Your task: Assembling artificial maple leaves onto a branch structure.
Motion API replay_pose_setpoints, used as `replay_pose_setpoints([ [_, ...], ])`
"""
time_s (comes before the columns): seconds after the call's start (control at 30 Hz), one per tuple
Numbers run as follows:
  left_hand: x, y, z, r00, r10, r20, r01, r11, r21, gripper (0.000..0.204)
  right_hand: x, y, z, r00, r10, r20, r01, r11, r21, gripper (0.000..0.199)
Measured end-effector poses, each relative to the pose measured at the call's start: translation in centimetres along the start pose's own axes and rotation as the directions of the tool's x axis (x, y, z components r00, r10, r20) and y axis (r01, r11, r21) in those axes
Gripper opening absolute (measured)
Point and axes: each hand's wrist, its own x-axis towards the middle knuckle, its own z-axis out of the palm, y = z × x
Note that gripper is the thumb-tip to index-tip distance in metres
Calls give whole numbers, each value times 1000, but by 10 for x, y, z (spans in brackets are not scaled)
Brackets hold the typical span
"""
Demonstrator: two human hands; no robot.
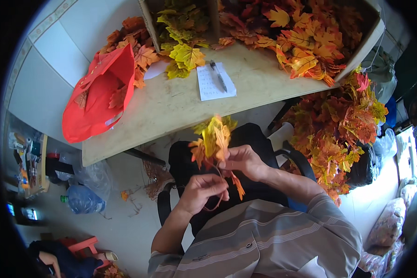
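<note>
Above my lap I hold a small bunch of artificial maple leaves (212,137) in yellow and orange. The fingers of my right hand (245,162) are closed at the base of these leaves. Lower and to the left, my left hand (202,192) pinches the thin brown stem (210,208), which loops below the fingers. One orange leaf (237,186) hangs under my right hand. The exact spot where the stem meets the leaves is partly hidden by my fingers.
A pale table (171,104) stands ahead, bearing a red bag (97,99), a paper sheet (213,88) with a pen (219,76), and piles of orange leaves (310,39). Leaf garlands (338,134) hang at the right. A plastic bottle (85,199) lies on the left.
</note>
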Motion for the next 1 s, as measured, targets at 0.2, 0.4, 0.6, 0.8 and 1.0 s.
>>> replay_pose_setpoints([
  [0.2,13,0,-15,993,47,-108,-64,986,-153,15,23,14,-12,997,76,-25,-69,974,217,9],
  [0.4,14,-6,-22,997,-9,-82,-7,981,-196,18,23,25,-24,998,65,18,-67,957,283,9],
  [0.6,13,-4,-14,992,14,-126,-13,1000,4,15,22,27,-30,994,80,76,-101,939,328,9],
  [0.8,11,-7,-8,965,162,-204,-114,966,232,11,18,35,-34,991,116,70,-134,915,381,9],
  [1.0,11,-2,-16,976,46,-212,-11,987,162,12,25,39,-39,990,118,72,-135,940,314,10],
])
